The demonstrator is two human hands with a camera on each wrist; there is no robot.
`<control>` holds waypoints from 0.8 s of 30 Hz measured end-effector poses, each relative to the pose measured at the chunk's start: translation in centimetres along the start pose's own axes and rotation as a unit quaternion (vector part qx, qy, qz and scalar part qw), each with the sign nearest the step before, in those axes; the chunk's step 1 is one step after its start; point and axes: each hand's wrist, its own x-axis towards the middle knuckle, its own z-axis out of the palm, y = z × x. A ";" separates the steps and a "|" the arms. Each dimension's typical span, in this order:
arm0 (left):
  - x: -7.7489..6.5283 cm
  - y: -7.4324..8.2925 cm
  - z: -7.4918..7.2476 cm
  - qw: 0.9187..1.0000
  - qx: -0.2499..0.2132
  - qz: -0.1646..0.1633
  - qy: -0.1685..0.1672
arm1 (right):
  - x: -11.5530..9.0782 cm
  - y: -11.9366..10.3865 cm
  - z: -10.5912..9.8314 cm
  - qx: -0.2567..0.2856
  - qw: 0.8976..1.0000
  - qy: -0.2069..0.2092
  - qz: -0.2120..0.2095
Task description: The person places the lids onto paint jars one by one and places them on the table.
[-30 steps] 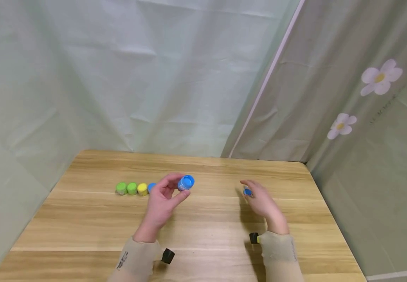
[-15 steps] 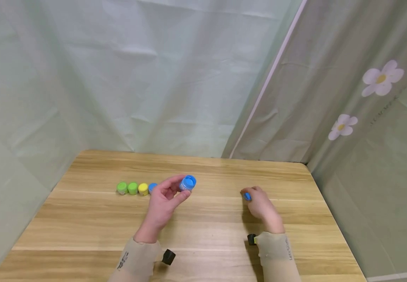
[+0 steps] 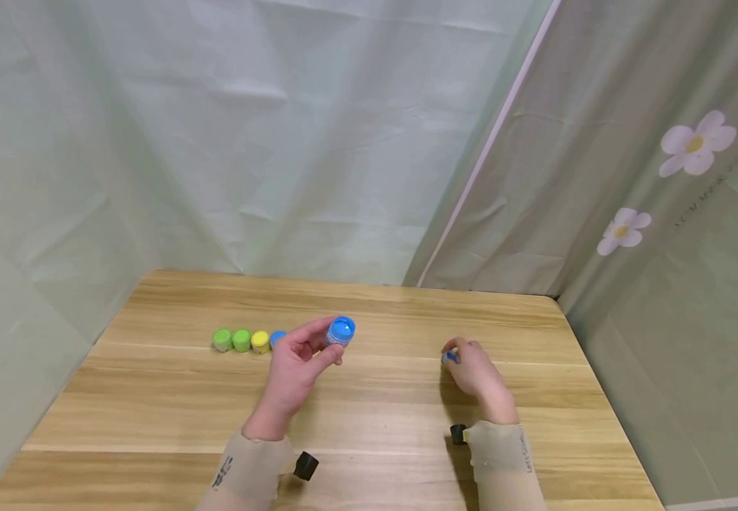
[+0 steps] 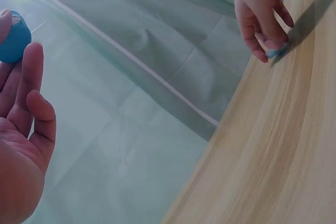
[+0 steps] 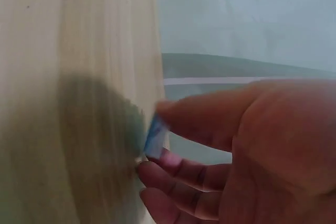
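Note:
My left hand (image 3: 291, 375) holds a small blue jar (image 3: 340, 331) above the table, gripped between thumb and fingers. Its top is uncovered and tilts toward the head camera, with blue inside. In the left wrist view part of the jar (image 4: 16, 38) shows at the left edge. Over on the right, my right hand (image 3: 476, 370) pinches a small blue lid (image 3: 449, 357) between thumb and fingertips, low over the wood. The right wrist view shows the lid (image 5: 156, 138) edge-on, tipped upright, its face partly covered by the thumb.
Two green-lidded jars (image 3: 231, 340), a yellow-lidded jar (image 3: 260, 342) and a blue-lidded jar (image 3: 277, 338) stand in a row left of my left hand, which partly hides the blue one. The wooden table (image 3: 369, 440) ends at a hanging curtain (image 3: 318, 177) behind.
My right hand has come down onto the lid; its fingers have closed on it and turned it on edge. The left hand and the jar have barely moved.

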 end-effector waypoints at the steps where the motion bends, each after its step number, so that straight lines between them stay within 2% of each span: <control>1: 0.0 0.0 0.0 1.000 0.005 0.000 0.000 | 0.0 -0.1 -0.1 0.004 1.000 0.000 -0.003; 6: 0.0 -0.3 0.1 0.999 0.044 -0.006 -0.001 | 0.1 -0.8 -0.6 0.066 0.997 0.022 -0.035; 9: 0.1 -0.4 0.3 0.998 0.061 -0.009 -0.014 | 0.0 -1.6 -1.0 0.146 0.986 0.049 -0.061; 13: 0.1 -0.6 0.8 0.997 0.060 -0.010 -0.043 | -1.0 -3.4 -1.9 0.247 0.959 0.093 -0.099; 17: -0.1 -0.8 1.3 0.995 0.070 -0.007 -0.064 | -2.8 -5.9 -2.6 0.310 0.926 0.121 -0.178; 21: -0.3 -1.0 1.9 0.994 0.087 -0.014 -0.069 | -4.6 -8.1 -2.8 0.324 0.896 0.135 -0.270; 24: -0.4 -1.0 2.4 0.994 0.085 -0.030 -0.064 | -5.4 -9.1 -2.7 0.303 0.886 0.136 -0.323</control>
